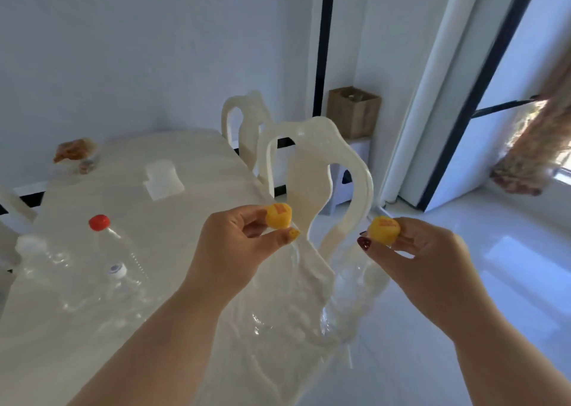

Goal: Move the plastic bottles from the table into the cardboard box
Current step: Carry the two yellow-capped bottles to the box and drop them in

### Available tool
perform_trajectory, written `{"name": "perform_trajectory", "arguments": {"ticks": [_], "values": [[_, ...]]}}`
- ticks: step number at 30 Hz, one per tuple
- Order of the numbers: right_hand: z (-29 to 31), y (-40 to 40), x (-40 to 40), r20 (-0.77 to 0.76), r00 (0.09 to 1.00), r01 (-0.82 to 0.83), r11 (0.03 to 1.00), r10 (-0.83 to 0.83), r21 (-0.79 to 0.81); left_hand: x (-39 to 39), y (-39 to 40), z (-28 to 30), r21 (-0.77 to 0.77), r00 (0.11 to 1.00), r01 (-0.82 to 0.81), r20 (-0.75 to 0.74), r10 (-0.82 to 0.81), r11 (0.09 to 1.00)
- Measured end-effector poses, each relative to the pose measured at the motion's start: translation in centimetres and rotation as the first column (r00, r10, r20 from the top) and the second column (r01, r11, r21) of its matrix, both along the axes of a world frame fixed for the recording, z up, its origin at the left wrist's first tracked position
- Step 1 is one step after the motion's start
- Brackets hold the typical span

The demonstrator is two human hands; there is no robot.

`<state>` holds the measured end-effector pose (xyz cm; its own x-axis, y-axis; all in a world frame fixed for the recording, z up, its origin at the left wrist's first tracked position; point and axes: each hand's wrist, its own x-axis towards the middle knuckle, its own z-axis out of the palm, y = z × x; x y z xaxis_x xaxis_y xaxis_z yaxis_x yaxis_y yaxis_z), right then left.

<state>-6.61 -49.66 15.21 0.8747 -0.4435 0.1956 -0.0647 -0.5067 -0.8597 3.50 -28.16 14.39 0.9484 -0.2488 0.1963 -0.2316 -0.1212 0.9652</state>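
Above the surface [191, 158] edge, each hand pinches a clear yellow-capped bottle: left hand [234, 241] fingers closed on one cap [278, 216], right hand [426, 251] on another [383, 227]. Three more bottles stand at left, including a red-capped bottle [106, 238]. Far off, the cardboard box [353, 111] sits; contents unclear.

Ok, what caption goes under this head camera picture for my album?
Left hand and right hand carry yellow-capped clear bottles by their caps towards the cardboard box.
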Motion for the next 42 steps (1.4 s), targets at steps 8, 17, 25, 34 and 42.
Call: {"name": "perform_trajectory", "arguments": {"ticks": [8,17,25,34,42], "values": [[1.6,-19.5,-2.1,0.009,1.0,0.03,0.995,-0.029,-0.097,-1.3,-19.9,1.4,-0.032,0.999,0.043,0.003,-0.043,0.999],[4.0,-38.5,1.0,-0.006,0.998,0.068,0.987,-0.07,-0.147,2.0,-38.6,2.8,0.0,1.0,0.017,-0.005,-0.017,1.0],[3.5,-51.1,12.1,-0.051,0.996,0.067,0.976,-0.08,-0.205,13.5,-50.8,3.2,0.082,0.993,0.109,0.025,-0.111,0.991],[5.1,-62.8,29.9,0.001,0.997,0.071,0.982,-0.072,-0.178,32.2,-63.3,4.0,0.06,0.99,0.131,-0.064,-0.127,0.99],[5.2,-73.4,48.6,0.042,0.999,-0.012,0.986,0.019,-0.166,48.1,-73.1,4.4,0.118,1.0,-0.018,0.008,0.017,0.993]]}}
